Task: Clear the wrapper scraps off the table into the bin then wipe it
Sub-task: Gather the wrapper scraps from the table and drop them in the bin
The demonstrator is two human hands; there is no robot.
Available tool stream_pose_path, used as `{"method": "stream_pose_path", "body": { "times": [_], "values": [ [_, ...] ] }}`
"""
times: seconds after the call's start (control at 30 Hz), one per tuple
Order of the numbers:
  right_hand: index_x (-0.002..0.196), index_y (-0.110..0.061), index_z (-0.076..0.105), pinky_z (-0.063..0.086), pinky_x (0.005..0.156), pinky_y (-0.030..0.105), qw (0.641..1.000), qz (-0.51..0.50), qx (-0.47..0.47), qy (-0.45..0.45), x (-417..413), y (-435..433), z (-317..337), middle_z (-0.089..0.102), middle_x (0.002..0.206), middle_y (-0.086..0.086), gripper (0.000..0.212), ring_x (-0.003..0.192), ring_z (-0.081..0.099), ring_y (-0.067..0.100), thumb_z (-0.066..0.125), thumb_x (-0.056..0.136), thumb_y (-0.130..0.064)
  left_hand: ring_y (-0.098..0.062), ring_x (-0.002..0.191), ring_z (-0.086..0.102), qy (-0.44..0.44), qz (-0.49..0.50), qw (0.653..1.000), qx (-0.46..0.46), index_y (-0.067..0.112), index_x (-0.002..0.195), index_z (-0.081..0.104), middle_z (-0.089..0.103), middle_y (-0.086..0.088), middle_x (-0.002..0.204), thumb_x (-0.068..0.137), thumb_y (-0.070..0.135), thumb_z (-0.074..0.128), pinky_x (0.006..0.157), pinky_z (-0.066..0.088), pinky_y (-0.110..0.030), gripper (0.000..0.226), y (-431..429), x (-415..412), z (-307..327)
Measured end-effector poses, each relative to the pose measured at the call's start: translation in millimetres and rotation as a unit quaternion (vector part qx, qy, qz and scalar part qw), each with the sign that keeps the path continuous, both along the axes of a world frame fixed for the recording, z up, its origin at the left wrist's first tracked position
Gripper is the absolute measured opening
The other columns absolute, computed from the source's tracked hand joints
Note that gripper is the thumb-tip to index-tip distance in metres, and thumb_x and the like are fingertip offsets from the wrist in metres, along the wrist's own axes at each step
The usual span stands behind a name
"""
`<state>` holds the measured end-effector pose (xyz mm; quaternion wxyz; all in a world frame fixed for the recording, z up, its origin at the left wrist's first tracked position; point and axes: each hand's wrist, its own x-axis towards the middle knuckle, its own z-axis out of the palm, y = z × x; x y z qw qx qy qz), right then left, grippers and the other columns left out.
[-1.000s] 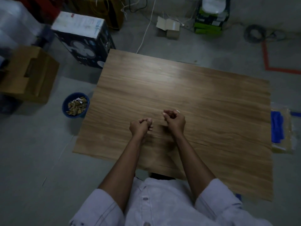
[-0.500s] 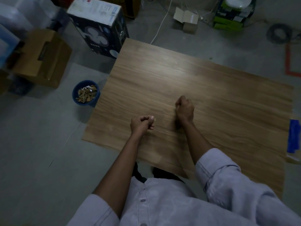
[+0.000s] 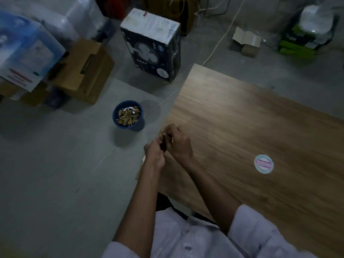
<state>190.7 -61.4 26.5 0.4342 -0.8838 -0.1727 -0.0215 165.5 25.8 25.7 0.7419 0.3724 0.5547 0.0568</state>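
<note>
Hands: left hand [image 3: 154, 153] and right hand [image 3: 179, 144] clenched together at counter [image 3: 242, 118] edge; cannot tell what is inside.
Wrapper scraps [image 3: 128, 116]: heaped in bin [image 3: 138, 125], near, left of hands.
Remaining: round label [image 3: 263, 164] right of hands; wiping probably undone.

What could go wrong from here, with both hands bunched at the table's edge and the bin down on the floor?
1. The left hand and right hand are at the edge of the table, not over the blue bin, which stands apart on the floor; anything let go now would likely miss it.
2. The bin looks nearly full of scraps, so more may spill over.
3. A round pale disc lies on the table; wiping could push it off.
</note>
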Motion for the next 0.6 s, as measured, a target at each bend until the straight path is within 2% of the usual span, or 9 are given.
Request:
{"method": "stream_pose_path", "body": {
  "times": [0.1,0.2,0.3,0.4,0.5,0.6],
  "values": [
    [0.09,-0.007,0.064,0.051,0.055,0.036,1.0,0.015,0.014,-0.01,31,81,-8,0.065,0.076,0.009,0.012,0.068,0.062,0.026,0.074,0.084,-0.005,-0.023,0.086,0.07,-0.061,-0.002,0.998,-0.027,0.0,0.098,0.068,0.072,-0.019,0.101,0.099,0.002,0.06,0.073,0.06,-0.032,0.009,85,16,-2],
    [0.083,-0.01,0.069,0.053,0.06,0.032,0.999,0.025,0.018,0.025,61,160,-27,0.07,0.078,0.005,0.006,0.07,0.067,0.019,0.073,0.082,-0.005,-0.02,0.082,0.074,-0.053,-0.025,0.998,0.008,0.0,0.101,0.073,0.076,-0.012,0.094,0.098,0.003,0.063,0.069,0.061,-0.029,0.011,170,35,-17],
    [0.082,-0.017,0.077,0.061,0.072,0.032,0.983,0.039,0.056,0.171,92,237,-56,0.077,0.083,-0.004,0.023,0.076,0.071,0.007,0.072,0.079,0.005,-0.025,0.082,0.074,-0.027,-0.053,0.998,0.019,-0.003,0.108,0.073,0.076,-0.017,0.097,0.096,0.004,0.067,0.069,0.062,-0.029,0.015,256,54,-40],
    [0.077,-0.028,0.077,0.063,0.081,0.039,0.946,0.03,0.08,0.314,123,296,-78,0.078,0.081,-0.006,0.028,0.08,0.075,0.01,0.078,0.082,0.0,-0.026,0.079,0.072,0.0,-0.06,0.998,0.021,-0.002,0.101,0.073,0.075,-0.017,0.094,0.093,0.003,0.07,0.069,0.062,-0.028,0.01,322,72,-61],
    [0.076,-0.029,0.078,0.062,0.085,0.039,0.925,-0.002,0.071,0.373,144,336,-93,0.079,0.081,-0.004,0.023,0.082,0.075,0.011,0.083,0.081,-0.007,-0.022,0.071,0.073,0.033,-0.058,0.997,0.027,-0.002,0.094,0.074,0.075,-0.018,0.092,0.089,0.0,0.074,0.068,0.062,-0.028,0.005,361,93,-80],
    [0.081,-0.024,0.079,0.062,0.088,0.042,0.913,-0.044,0.078,0.398,166,370,-117,0.079,0.086,0.0,0.021,0.085,0.075,0.014,0.081,0.082,-0.004,-0.018,0.066,0.074,0.053,-0.06,0.996,0.029,-0.007,0.102,0.072,0.075,-0.017,0.093,0.092,-0.006,0.068,0.065,0.063,-0.027,0.011,388,122,-101]
  ]
}}
